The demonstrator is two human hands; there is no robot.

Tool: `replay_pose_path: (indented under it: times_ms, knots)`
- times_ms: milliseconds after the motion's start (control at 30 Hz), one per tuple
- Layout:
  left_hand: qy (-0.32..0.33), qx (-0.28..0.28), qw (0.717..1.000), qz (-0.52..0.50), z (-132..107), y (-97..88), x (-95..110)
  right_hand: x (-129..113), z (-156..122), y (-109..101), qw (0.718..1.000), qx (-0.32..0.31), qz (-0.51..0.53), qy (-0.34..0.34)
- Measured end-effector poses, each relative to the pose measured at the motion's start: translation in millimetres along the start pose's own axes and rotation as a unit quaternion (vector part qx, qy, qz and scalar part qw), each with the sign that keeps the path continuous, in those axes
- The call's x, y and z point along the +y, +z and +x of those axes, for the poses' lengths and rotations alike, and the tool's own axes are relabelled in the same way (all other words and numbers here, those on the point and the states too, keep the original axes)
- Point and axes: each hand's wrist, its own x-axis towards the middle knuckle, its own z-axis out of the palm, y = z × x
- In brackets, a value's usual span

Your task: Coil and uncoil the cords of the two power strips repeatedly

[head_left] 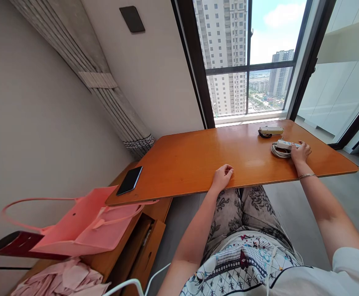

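Near the right end of the orange-brown wooden tabletop (194, 160), my right hand (301, 153) is closed around one end of a white power strip (283, 144). Its pale cord (278, 153) lies coiled at the strip's left end. My left hand (222, 177) rests on the front edge of the tabletop, fingers curled in, with nothing visible in them. Behind the white strip lies a second, yellowish power strip (272, 130) with a dark cord (263, 135) bunched against it. The right fingers partly cover the end of the white strip.
A black phone (130, 181) lies at the tabletop's left end. Beyond that, a pink bag (83, 226) and a crumpled pink cloth (62, 281) sit on a wooden cabinet with an open drawer (148, 250). A window (248, 69) stands behind the tabletop, a curtain (114, 102) to the left.
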Motion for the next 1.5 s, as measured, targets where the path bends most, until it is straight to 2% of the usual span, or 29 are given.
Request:
replay_pose_path:
  times_ms: [300, 433, 533, 667, 767, 867, 967, 1033, 1200, 1500]
  knots:
    - [0.005, 0.002, 1.0, -0.003, 0, 1.0, 0, -7, -12, -4, 0.998, 0.006, -0.033, -0.06]
    - [0.005, -0.01, 1.0, 0.023, 0, 0.3, 1, -13, -18, -8, 0.989, 0.022, -0.024, -0.147]
    - [0.005, -0.03, 0.996, 0.089, 0, -1.6, 4, -21, -38, -9, 0.975, 0.014, -0.012, -0.224]
    - [0.04, -0.034, 0.975, 0.214, -3, -3.6, 10, -33, -86, -4, 0.949, -0.05, -0.012, -0.312]
    - [0.025, -0.052, 0.954, 0.294, -6, -2.3, 16, -41, -122, 6, 0.911, -0.154, -0.022, -0.382]
    - [0.002, -0.096, 0.929, 0.359, -7, 0.5, 21, -48, -141, 13, 0.866, -0.255, -0.05, -0.426]
    - [-0.012, -0.13, 0.907, 0.399, -7, 2.6, 24, -54, -143, 12, 0.836, -0.333, -0.095, -0.425]
    - [-0.019, -0.146, 0.902, 0.407, -6, 3.0, 25, -56, -141, 10, 0.826, -0.36, -0.113, -0.419]
    - [-0.02, -0.151, 0.901, 0.405, -6, 2.7, 27, -57, -139, 5, 0.827, -0.357, -0.117, -0.418]
    - [-0.016, -0.15, 0.905, 0.397, -6, 3.4, 24, -50, -137, 11, 0.831, -0.342, -0.094, -0.429]
